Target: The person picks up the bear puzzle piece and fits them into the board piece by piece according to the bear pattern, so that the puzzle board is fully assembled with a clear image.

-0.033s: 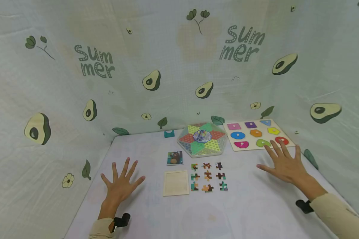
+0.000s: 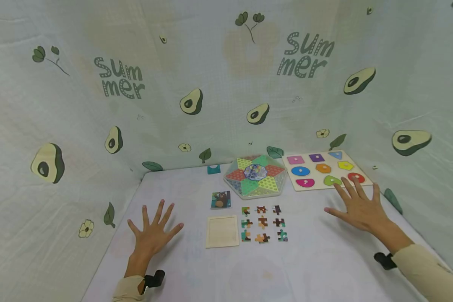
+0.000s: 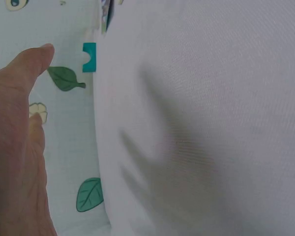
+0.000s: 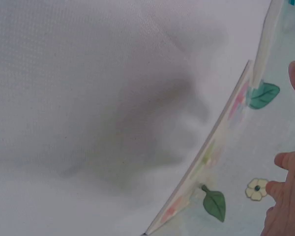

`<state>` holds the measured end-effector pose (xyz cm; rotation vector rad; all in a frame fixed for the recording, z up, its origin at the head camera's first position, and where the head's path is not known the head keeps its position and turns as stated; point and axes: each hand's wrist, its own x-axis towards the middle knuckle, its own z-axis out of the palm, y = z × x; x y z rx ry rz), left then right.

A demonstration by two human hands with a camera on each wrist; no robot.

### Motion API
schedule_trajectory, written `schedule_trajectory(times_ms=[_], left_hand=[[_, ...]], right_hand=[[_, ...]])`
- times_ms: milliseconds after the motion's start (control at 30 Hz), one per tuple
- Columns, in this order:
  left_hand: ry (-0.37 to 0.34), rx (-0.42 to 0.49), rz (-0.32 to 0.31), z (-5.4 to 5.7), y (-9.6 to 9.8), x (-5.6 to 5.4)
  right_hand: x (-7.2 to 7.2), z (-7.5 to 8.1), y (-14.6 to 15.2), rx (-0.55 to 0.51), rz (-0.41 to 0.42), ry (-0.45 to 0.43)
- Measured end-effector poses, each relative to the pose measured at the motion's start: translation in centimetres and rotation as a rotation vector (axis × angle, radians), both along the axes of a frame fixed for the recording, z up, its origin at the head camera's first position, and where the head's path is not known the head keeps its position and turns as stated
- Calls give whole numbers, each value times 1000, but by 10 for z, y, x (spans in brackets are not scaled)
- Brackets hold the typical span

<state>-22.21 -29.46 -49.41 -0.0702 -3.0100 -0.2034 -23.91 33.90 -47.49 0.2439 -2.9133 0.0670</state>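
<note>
Spread, holding nothing: left fingers [image 2: 159, 213] and right fingers [image 2: 376, 193]. Between the two, on the surface [image 2: 196, 277]: frame [image 2: 222, 232] and nine separate pieces [image 2: 262, 222]. Directly right of left fingers, and nearer to these: frame, about square, without clear long axis. Left of right fingers, and nearer to these: pieces, in three rows of three. Beyond right fingers, partly overlapped by fingertips in head view: board [image 2: 312, 174], contact not discernible.

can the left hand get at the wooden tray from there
Likely yes: the left hand is spread, holding nothing, and the wooden tray lies to its right with only bare table between them. The puzzle pieces sit on the tray's other side, so they look out of the way.
</note>
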Motion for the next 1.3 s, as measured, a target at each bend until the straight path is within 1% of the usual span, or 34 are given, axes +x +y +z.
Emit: schedule_trajectory(times_ms=[167, 300, 433, 567, 633, 733, 867, 933, 1000, 1067, 1167, 1233, 1300], left_hand=[[-12, 2, -19, 0, 2, 0], [-15, 49, -47, -3, 9, 0], [-14, 108, -55, -13, 20, -4], [4, 168, -76, -24, 36, -12], [22, 218, -107, -28, 43, -15], [29, 285, -148, -34, 52, -18], [48, 372, -185, -39, 61, -23], [57, 426, -217, -41, 65, -27], [52, 488, -252, -44, 69, -29], [25, 544, -283, -47, 71, -29], [5, 553, -304, -54, 69, -27], [19, 547, -311, -57, 66, -24], [51, 533, -329, -59, 64, -23]], right_hand=[[2, 2, -4, -10, -1, -7], [3, 7, -14, -23, 14, -5], [-4, 12, -37, -63, 49, -28], [-9, 16, -65, -104, 95, -24], [-12, 16, -78, -121, 125, -22], [-16, 17, -95, -125, 175, -11], [-23, 16, -112, -147, 232, -1], [-25, 16, -120, -164, 253, -3], [-27, 15, -128, -181, 272, -5], [-29, 13, -135, -185, 290, 0], [-33, 11, -148, -194, 327, 3], [-36, 10, -157, -197, 357, -2], [-39, 9, -164, -206, 380, -13]])
